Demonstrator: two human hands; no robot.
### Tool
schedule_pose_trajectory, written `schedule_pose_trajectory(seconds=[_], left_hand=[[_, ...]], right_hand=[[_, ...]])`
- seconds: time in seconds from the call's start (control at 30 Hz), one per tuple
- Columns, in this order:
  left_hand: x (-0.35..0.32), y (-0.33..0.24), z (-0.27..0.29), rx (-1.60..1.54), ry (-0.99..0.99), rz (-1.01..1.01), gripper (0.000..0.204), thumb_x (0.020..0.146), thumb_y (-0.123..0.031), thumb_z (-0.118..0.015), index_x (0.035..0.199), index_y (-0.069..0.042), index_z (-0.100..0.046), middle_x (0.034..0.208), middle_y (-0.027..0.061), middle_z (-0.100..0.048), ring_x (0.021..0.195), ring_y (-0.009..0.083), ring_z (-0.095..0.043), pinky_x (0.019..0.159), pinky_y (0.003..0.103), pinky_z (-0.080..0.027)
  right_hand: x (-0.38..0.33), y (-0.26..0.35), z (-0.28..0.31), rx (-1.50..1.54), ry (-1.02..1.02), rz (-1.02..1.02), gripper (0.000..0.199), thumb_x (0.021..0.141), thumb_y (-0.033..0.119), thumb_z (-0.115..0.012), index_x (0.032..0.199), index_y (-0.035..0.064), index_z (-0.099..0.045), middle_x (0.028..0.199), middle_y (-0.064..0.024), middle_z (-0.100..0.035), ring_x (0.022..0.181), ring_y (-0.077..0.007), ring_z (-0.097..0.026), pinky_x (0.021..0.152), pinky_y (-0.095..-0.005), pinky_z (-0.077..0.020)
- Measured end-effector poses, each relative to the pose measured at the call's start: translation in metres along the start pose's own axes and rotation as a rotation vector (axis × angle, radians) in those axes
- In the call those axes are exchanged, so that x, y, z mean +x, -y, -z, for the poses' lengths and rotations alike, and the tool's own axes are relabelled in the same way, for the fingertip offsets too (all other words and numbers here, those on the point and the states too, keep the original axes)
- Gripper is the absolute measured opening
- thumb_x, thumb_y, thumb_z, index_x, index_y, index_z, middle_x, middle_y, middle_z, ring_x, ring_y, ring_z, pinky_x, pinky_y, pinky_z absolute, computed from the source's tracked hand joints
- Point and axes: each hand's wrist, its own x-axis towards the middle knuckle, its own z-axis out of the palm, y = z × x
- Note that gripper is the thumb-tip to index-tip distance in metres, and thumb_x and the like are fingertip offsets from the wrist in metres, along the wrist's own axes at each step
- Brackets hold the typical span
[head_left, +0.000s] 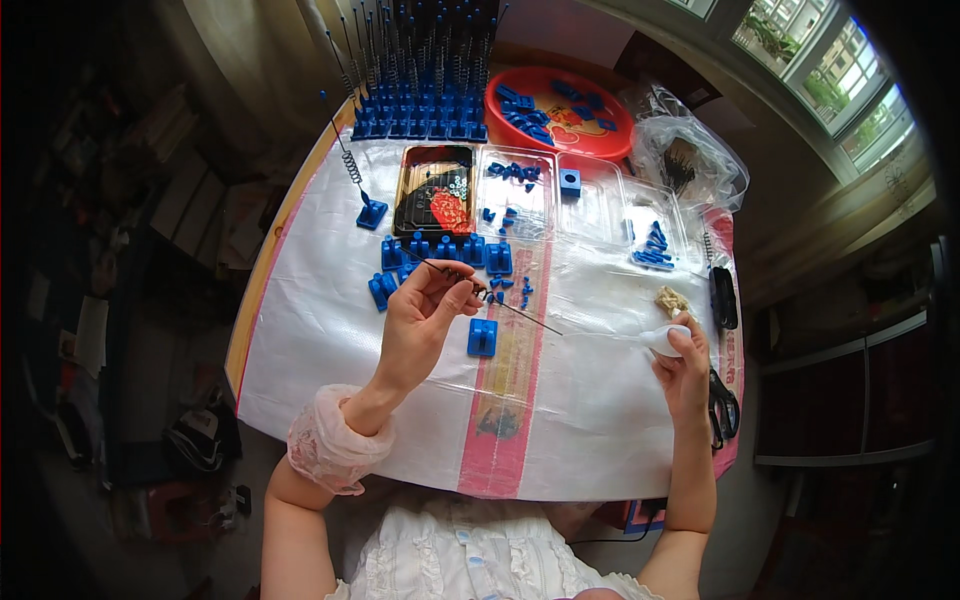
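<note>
One spring-coiled rod (483,294): pinched in left hand (422,312), both ends protruding.

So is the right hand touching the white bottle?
Touching. The head view shows the right hand gripping the white bottle, its thumb pressed over the bottle's side.

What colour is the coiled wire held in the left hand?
The coiled wire in the left hand looks black, showing best in the head view.
</note>
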Motion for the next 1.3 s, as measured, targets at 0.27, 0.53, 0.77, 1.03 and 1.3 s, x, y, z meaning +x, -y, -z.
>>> schedule_pose_trajectory(seconds=[0.27,0.53,0.77,1.03,1.3], left_hand=[[0.000,0.000,0.000,-0.005,-0.003,-0.010,0.019,0.103,-0.014,-0.063,0.117,-0.002,-0.062,0.105,0.0089,-0.072,0.090,0.0121,-0.069,0.081,0.025,-0.056],[-0.001,-0.001,0.001,0.002,-0.005,-0.018,0.019,0.103,-0.015,-0.063,0.117,-0.002,-0.062,0.105,0.0093,-0.072,0.090,0.0120,-0.069,0.081,0.025,-0.056],[0.000,-0.005,0.000,0.053,-0.006,-0.060,0.019,0.102,-0.013,-0.065,0.116,0.000,-0.062,0.102,0.0078,-0.072,0.089,0.0108,-0.069,0.080,0.025,-0.056],[-0.004,-0.036,-0.014,0.314,-0.009,-0.217,0.017,0.097,-0.011,-0.071,0.109,0.000,-0.065,0.093,0.0046,-0.072,0.083,0.0096,-0.070,0.077,0.023,-0.057],[0.008,-0.036,-0.026,0.253,0.002,-0.216,0.018,0.102,-0.013,-0.065,0.114,0.000,-0.063,0.096,0.0045,-0.071,0.084,0.0087,-0.068,0.077,0.023,-0.056]], right_hand=[[-0.001,0.002,-0.004,0.000,-0.023,0.002,0.017,0.092,0.017,-0.069,0.090,0.0155,-0.051,0.068,0.0088,-0.043,0.054,0.0008,-0.033,0.046,-0.0173,-0.0264],[-0.001,0.002,0.000,0.035,-0.015,0.008,0.016,0.093,0.018,-0.067,0.094,0.0152,-0.051,0.069,0.0093,-0.043,0.054,0.0006,-0.034,0.046,-0.0168,-0.0271],[0.000,0.007,-0.005,0.111,-0.041,0.061,0.020,0.101,0.025,-0.062,0.116,0.0127,-0.058,0.083,0.0047,-0.056,0.065,-0.0029,-0.046,0.055,-0.0195,-0.0375],[0.000,0.006,-0.003,0.149,0.030,0.040,0.020,0.100,0.024,-0.061,0.116,0.0131,-0.058,0.090,0.0020,-0.061,0.071,-0.0049,-0.051,0.061,-0.0209,-0.0404],[0.000,0.003,0.003,0.104,0.100,-0.020,0.013,0.094,0.019,-0.063,0.103,0.0113,-0.058,0.076,0.0056,-0.048,0.062,-0.0037,-0.038,0.056,-0.0219,-0.0328]])
